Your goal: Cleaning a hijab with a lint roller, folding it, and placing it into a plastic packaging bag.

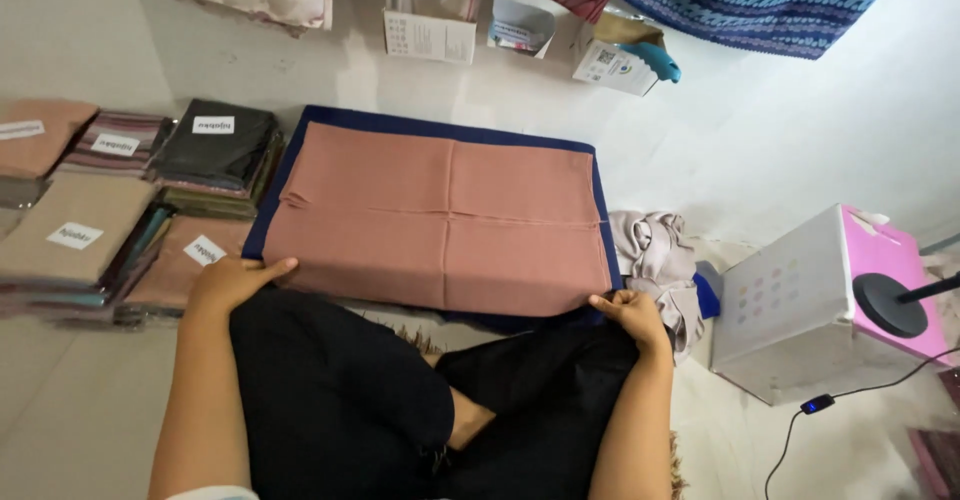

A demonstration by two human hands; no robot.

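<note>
A dusty-pink cloth point(440, 215) lies flat and folded in a rectangle on a dark blue cloth point(310, 118) on the floor. Creases cross it lengthwise and crosswise. My left hand point(235, 278) rests on the near left corner of the pink cloth, fingers closed over its edge. At the near right corner, my right hand point(632, 312) pinches the edge. My legs in black trousers point(400, 400) are crossed just below the cloth.
Stacks of folded cloths in clear bags with white labels point(110, 200) sit at the left. A crumpled beige cloth point(660, 255) lies right of the blue cloth. A white and pink box point(800, 305) stands at the right. Small cardboard boxes point(430, 35) line the far side.
</note>
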